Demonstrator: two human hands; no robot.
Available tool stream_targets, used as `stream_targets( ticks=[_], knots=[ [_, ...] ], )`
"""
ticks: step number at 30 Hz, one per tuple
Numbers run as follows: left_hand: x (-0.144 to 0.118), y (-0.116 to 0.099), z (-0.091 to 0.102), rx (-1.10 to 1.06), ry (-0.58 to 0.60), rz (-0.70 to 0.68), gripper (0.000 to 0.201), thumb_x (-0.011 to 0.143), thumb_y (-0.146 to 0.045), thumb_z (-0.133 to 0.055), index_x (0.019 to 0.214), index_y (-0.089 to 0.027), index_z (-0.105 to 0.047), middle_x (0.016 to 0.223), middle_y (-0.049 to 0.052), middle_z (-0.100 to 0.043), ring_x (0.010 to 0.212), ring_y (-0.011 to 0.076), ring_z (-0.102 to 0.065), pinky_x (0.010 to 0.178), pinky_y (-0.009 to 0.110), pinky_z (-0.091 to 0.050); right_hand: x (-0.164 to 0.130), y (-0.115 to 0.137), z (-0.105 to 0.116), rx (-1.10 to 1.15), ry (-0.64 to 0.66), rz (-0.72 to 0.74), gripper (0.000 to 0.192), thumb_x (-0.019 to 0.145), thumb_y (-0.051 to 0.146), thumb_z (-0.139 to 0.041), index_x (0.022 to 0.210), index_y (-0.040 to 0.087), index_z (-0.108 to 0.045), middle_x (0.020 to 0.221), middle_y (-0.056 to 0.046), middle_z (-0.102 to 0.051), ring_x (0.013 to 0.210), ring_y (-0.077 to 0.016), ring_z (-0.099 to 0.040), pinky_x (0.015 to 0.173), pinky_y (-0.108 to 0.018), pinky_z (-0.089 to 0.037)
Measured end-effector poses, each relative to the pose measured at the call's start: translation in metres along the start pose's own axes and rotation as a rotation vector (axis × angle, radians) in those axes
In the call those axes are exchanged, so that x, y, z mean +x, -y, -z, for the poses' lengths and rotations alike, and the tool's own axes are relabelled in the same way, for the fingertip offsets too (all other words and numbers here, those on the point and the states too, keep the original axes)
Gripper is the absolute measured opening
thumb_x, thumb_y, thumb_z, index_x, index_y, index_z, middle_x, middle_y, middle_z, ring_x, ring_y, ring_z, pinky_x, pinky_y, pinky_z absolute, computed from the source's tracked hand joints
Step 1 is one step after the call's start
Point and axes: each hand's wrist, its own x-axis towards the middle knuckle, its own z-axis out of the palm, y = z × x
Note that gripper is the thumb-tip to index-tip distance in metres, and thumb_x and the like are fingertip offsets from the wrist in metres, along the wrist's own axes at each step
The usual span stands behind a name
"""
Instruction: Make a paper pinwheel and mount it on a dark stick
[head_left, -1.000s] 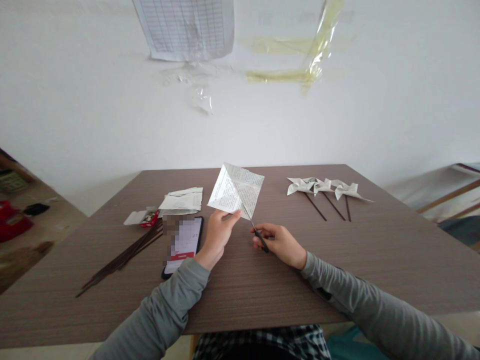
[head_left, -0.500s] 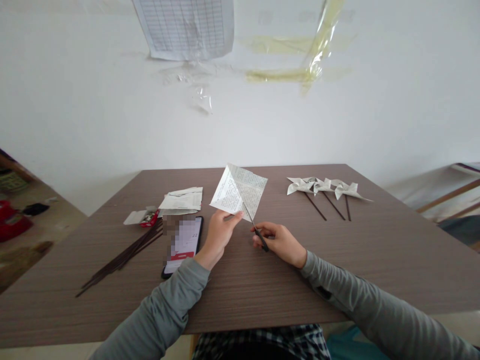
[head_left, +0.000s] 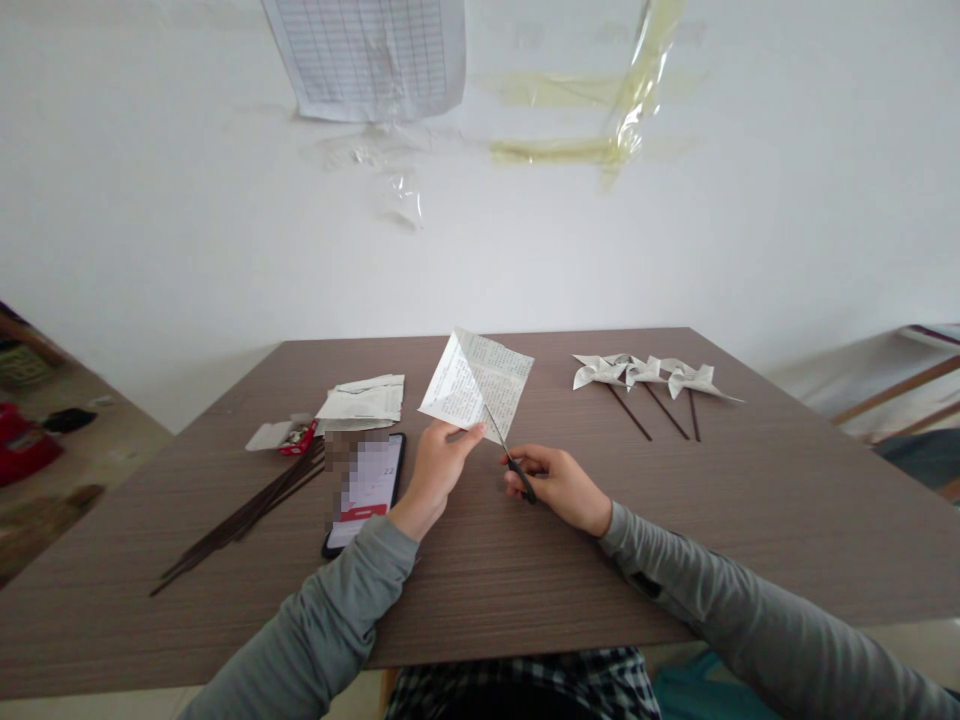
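at centre frame, the left hand (head_left: 437, 472) pinches a paper square (head_left: 469, 385), nudged slightly rightward, while the right hand (head_left: 561, 487) grips scissors (head_left: 523, 483), seemingly mid-cut.

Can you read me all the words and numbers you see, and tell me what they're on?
"22", it seems: tiny digits on the phone; its other writing is blurred or blocked out.
Paper square in the left hand: rows of print, too small to read.
Ruled sheet on the wall: a grid; any writing is too blurred to read.
Small red box: no lettering I can make out.
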Motion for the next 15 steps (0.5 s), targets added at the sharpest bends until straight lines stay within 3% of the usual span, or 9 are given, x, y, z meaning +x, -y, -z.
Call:
stream_targets(
  ticks=[7,15],
  knots=[
    [-0.0007,0.0009,-0.0007,-0.01,0.01,0.012,0.022,0.087,-0.045,-0.097,0.093,-0.024,-0.097,0.12,0.018,-0.099,0.126,0.0457,-0.091,0.122,0.059,-0.065,0.0014,-0.0041,0.001,-0.003,0.004,-0.004,0.061,0.085,0.085,-0.099,0.113,0.031,-0.09,0.091,-0.012,-0.091,0.088,-0.037,-0.085,0.09,-0.052,-0.072],
    [-0.0018,0.0018,-0.0016,-0.008,0.03,0.005,0.025,0.089,-0.049,-0.096,0.093,-0.024,-0.097,0.122,0.017,-0.1,0.129,0.0463,-0.09,0.125,0.059,-0.064,0.0029,-0.0077,0.0001,0.039,0.006,0.035,0.066,0.087,0.083,-0.098,0.115,0.024,-0.088,0.086,-0.01,-0.088,0.082,-0.0319,-0.082,0.086,-0.048,-0.07]
  ],
)
